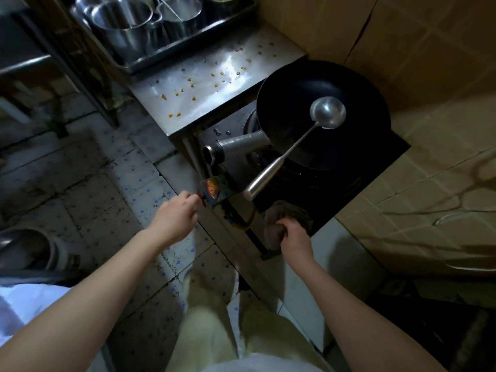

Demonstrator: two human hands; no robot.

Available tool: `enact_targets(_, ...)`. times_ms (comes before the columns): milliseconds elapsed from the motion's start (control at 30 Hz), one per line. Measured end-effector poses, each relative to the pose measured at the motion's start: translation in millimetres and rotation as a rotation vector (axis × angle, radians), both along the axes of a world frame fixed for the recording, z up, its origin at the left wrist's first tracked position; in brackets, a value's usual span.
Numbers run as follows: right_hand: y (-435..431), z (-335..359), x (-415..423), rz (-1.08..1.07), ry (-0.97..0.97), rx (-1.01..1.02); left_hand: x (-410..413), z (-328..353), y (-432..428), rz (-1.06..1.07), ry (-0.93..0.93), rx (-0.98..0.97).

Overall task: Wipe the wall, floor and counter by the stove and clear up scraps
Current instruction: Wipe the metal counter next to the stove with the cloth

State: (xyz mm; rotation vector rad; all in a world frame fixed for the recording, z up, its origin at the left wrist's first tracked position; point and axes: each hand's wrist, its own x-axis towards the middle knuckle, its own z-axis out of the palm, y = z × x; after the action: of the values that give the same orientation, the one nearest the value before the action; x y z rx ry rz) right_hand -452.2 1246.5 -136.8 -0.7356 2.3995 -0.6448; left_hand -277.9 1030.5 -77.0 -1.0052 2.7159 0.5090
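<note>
Pale trousers and two bare forearms fill the near edge of the view, reaching toward the stove.

The right hand grips a crumpled cloth on the stove's near corner, its fingers curled tight round the bunched fabric. The cloth looks soft and light, probably damp. It should fold to any surface, and a handful taken in the middle, as here, leaves loose fabric underneath to wipe with.

To the left, the left hand pinches a small, bright wrapper by its near edge, fingers closed together on it, just in front of the stove's front panel. The wrapper appears thin, crinkly and nearly weightless, perhaps greasy, so a firm pinch at a corner suits it better than a loose hold.

Beyond the hands, a black wok sits on the burner with a steel ladle lying in it, and the ladle's handle juts toward the near edge. These look heavier and rigid, and the ladle could tip if knocked.

Left of the wok, the steel table is dotted with small yellow scraps. They are loose and light, and likely easier to sweep together with the cloth than to pick up singly. A tray of steel pots stands at its far end.

The speckled tile floor lies to the left and the tiled wall to the right.
</note>
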Motion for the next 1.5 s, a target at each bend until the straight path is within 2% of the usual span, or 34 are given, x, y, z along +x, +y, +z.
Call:
enact_targets(200,0,6,-7,-0.086,-0.015,-0.064,-8,-1,-54,-0.09,0.018,0.032)
enact_targets(467,-41,6,10,-0.604,0.094,0.015,-8,8,-145,-0.341,-0.034,0.057)
enact_targets(700,-82,8,40,-0.698,-0.004,-0.008,-33,9,-167,-0.47,-0.037,0.058)
enact_targets(967,-115,26,60,-0.915,-0.116,-0.423,-57,11,-181,-0.501,0.015,0.019)
enact_targets(1067,-131,24,68,-0.962,-0.212,-0.443,-63,8,-191,-0.531,0.0,0.023)
enact_targets(1200,-152,21,67,-0.86,-0.099,-0.351,-73,-1,-216,-0.577,0.011,0.029)
enact_targets(1267,-172,20,63,-0.903,-0.077,-0.45,-80,-3,-235,-0.612,0.027,0.035)
enact_targets(1367,-217,16,60,-1.088,-0.144,-0.545,-90,-3,-272,-0.663,0.023,0.031)
enact_targets(1500,-285,8,53,-1.018,-0.076,-0.38,-103,-1,-328,-0.711,0.01,0.029)
